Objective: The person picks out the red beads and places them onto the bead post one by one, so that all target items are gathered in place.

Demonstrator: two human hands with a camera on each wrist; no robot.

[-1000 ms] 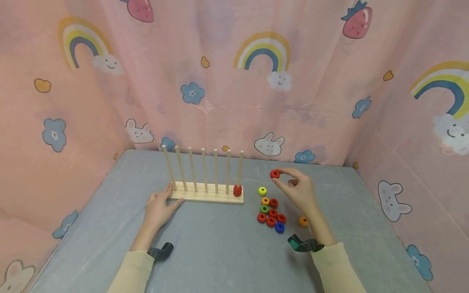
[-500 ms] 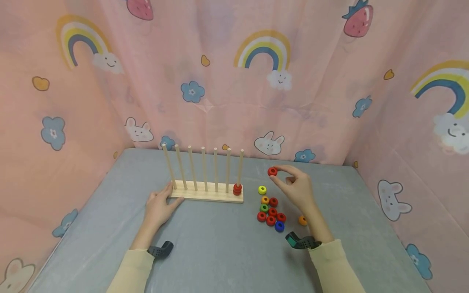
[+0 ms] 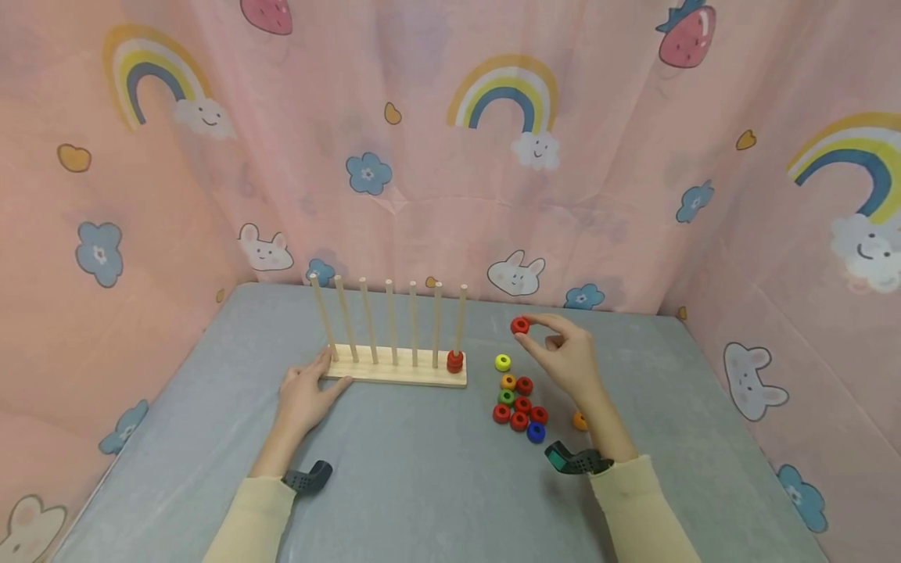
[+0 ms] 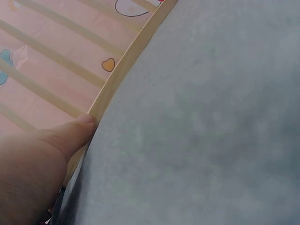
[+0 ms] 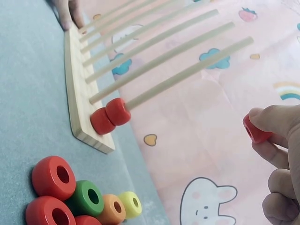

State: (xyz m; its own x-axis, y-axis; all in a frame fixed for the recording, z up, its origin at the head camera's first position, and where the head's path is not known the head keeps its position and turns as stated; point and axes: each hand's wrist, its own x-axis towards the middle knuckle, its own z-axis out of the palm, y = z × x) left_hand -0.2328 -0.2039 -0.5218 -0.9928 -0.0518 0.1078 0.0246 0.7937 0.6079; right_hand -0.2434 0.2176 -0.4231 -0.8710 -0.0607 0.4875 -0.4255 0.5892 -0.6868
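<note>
My right hand (image 3: 572, 358) pinches a red bead (image 3: 519, 325) between thumb and finger, above the table and to the right of the peg rack. Its hole shows in the right wrist view, where the red bead (image 5: 255, 129) is level with the fingertips. The wooden rack (image 3: 394, 375) carries a row of several upright pegs. Two red beads (image 5: 110, 116) are stacked on its rightmost peg (image 5: 187, 74). My left hand (image 3: 304, 397) holds the rack's left end, thumb (image 4: 80, 129) along the front edge and fingers round the side.
Several loose beads lie right of the rack: red ones (image 3: 518, 421), a green bead (image 3: 506, 397), a yellow bead (image 3: 503, 363) and a blue bead (image 3: 536, 432). An orange bead (image 3: 579, 421) lies apart by the right forearm. A patterned pink curtain (image 3: 422, 172) stands behind the table.
My right hand has moved slightly left, toward the rack, with the red bead still pinched. The left hand stays on the rack's end.
</note>
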